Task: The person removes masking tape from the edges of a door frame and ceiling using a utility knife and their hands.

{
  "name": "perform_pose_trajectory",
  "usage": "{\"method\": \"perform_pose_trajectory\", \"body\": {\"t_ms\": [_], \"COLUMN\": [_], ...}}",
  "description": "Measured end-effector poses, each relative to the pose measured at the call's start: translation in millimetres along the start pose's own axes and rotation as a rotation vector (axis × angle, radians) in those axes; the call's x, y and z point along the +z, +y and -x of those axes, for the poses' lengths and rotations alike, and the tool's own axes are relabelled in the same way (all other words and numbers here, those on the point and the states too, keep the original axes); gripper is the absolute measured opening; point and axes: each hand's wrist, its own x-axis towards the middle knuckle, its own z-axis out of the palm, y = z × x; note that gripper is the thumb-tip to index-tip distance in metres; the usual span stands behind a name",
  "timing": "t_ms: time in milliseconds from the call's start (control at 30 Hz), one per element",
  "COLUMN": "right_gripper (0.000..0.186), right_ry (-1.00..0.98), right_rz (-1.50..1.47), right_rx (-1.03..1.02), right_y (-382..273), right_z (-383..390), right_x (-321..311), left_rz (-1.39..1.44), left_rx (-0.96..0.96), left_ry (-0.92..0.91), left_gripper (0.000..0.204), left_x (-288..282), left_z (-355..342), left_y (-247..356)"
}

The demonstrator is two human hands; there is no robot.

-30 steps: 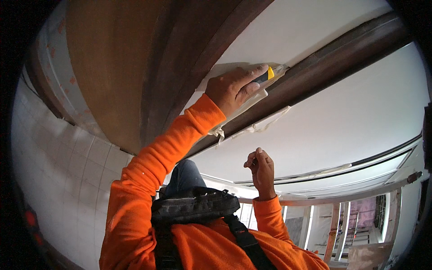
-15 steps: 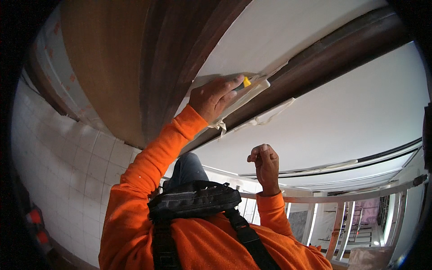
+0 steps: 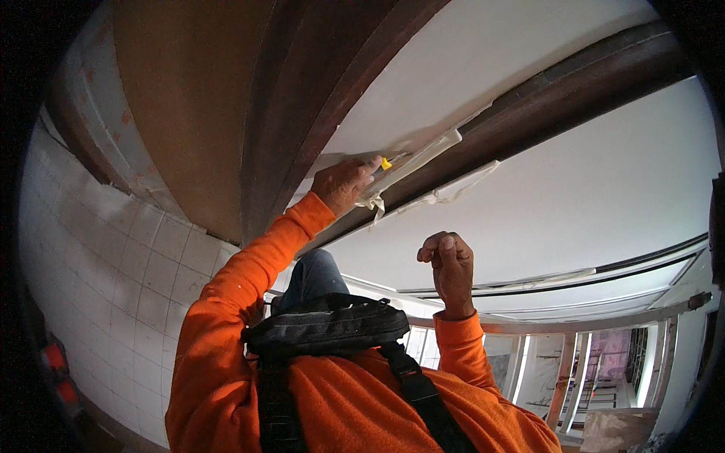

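In my left hand point(image 3: 341, 183) is a slim cutter knife point(image 3: 386, 163) with a yellow front end, gripped between thumb and fingers. Its thin tip points at the seam between a white panel point(image 3: 521, 60) and a dark brown trim strip point(image 3: 559, 90). Pale masking tape point(image 3: 419, 162) runs along that seam, partly loose, and a crumpled end hangs beside my left hand. My right hand point(image 3: 451, 268) is raised below the white surface, apart from it. Its fingers are curled with the thumb against them, and nothing shows in them.
Dark wood moulding point(image 3: 302, 98) curves close by my left hand. More loose tape point(image 3: 461, 185) lines the trim's lower edge. Metal railings point(image 3: 574, 377) stand at the lower right. White tiles point(image 3: 128, 279) spread at left. A black bag point(image 3: 328, 328) is strapped to my chest.
My left hand has drawn the knife back along the seam, down and to the left, baring more of the tape. My right hand stays nearly in place, still curled.
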Motion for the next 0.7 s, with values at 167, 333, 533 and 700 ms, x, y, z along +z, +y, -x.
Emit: {"method": "perform_pose_trajectory", "body": {"t_ms": [167, 333, 533, 700], "right_gripper": [0.040, 0.043, 0.036, 0.035], "right_ry": [-0.036, -0.039, 0.070, 0.059], "right_rz": [-0.025, -0.029, -0.076, -0.066], "right_rx": [-0.026, -0.016, 0.074, 0.098], "right_y": [-1, -3, 13, 5], "right_z": [3, 6, 17, 4], "right_x": [10, 28, 11, 22], "left_rz": [-0.048, -0.377, -0.126, 0.153], "left_rx": [0.011, -0.388, -0.835, -0.305], "left_ry": [-0.062, -1.088, -0.749, -0.186], "left_gripper": [0.053, 0.055, 0.050, 0.048], "left_x": [3, -57, -85, -75], "left_z": [66, 252, 251, 21], "left_y": [-23, -56, 12, 56]}}
